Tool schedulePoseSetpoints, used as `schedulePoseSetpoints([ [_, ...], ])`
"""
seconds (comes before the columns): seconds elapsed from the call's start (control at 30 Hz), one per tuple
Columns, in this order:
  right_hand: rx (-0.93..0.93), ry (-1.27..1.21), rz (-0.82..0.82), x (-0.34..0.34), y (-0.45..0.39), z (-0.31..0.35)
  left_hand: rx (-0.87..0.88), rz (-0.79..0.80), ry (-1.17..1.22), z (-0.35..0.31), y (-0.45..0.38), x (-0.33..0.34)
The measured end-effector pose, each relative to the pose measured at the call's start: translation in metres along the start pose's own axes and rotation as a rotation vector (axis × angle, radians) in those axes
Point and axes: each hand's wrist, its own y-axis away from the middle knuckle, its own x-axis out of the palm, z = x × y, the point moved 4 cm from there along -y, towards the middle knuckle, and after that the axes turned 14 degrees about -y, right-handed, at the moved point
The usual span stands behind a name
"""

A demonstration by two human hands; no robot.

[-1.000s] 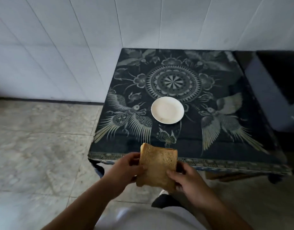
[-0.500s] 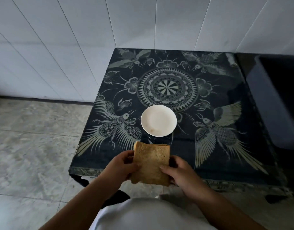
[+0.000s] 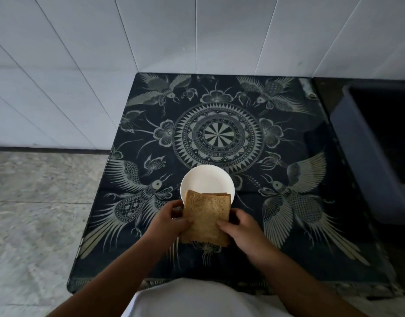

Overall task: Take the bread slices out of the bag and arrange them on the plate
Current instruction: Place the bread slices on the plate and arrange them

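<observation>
item: bread slices (image 3: pixel 206 217), stacked, clamped between my left hand (image 3: pixel 168 221) and right hand (image 3: pixel 241 229); far edge overlapping white plate (image 3: pixel 206 179) on patterned tablecloth (image 3: pixel 299 225).

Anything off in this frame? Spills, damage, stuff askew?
Nothing stands out. The white plate sits flat and bare on the patterned tablecloth. The left hand and right hand hold the bread slices by the sides, intact, overlapping the plate's near rim in view. No bag in view.
</observation>
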Motion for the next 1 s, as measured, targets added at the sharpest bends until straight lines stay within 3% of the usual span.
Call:
schedulePoseSetpoints([
  [0.57,-0.039,0.179,-0.156,-0.006,-0.164,0.046,-0.053,-0.135,-0.241,-0.059,-0.149,0.005],
  [0.77,-0.147,0.48,-0.201,-0.002,-0.165,0.045,-0.061,-0.106,-0.305,-0.056,-0.161,0.014],
  [1.0,-0.111,0.324,-0.236,0.006,-0.165,0.041,-0.06,-0.093,-0.306,-0.056,-0.164,0.014],
])
